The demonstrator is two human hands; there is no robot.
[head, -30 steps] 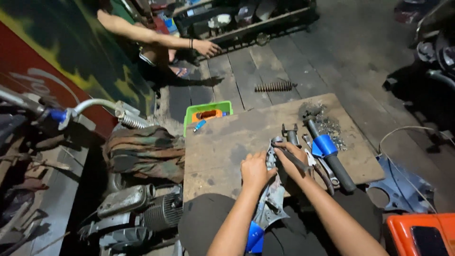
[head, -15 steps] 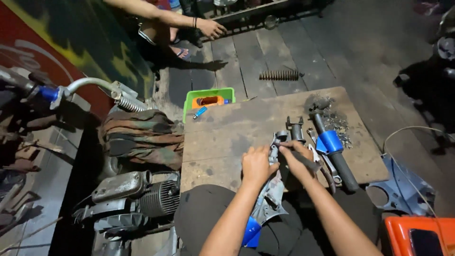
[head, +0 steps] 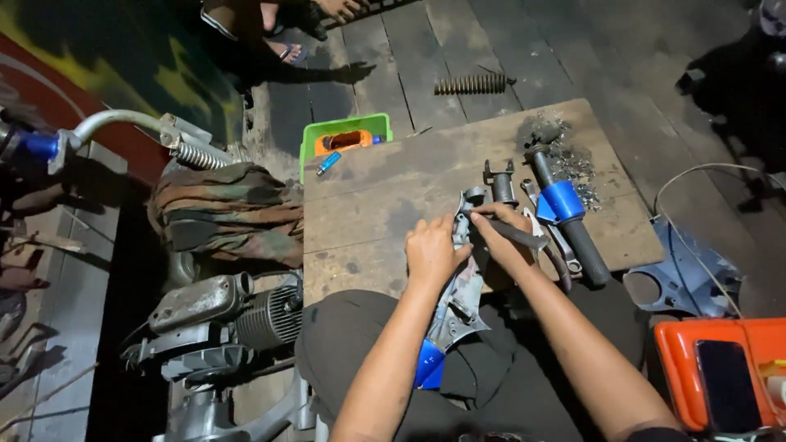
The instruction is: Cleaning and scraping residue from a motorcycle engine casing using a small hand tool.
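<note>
- Left hand [head: 432, 252] clamped over the top of a grey cast metal part [head: 460, 307], fingers curled round it, pressing it down at the near edge of the wooden board [head: 385, 205].
- Right hand [head: 501, 231] pinches a dark tool handle [head: 524, 237] btwn thumb & fingers, tip set at the part's upper end, by the left fingertips.
- The part runs from the board edge down over the person's lap; dull grey, scuffed, irregular casting w/ ribs & holes; a blue piece [head: 427, 364] shows at its lower end.
- Progress, as a judgement: work on the part looks mid-way — tool engaged, the part is in one piece, no loose bits off it seen beside it.
- Right of the hands: black shaft w/ blue sleeve [head: 565, 213] lying on the board, a small forked bracket [head: 501, 182], metal shavings [head: 573, 160] near the far corner.
- Far-left board edge: green tray [head: 340, 135] w/ an orange item inside.
- On the floor: coil spring [head: 470, 83] beyond the board; small engine [head: 237, 315] to the left; orange box [head: 720, 368] to the right.
</note>
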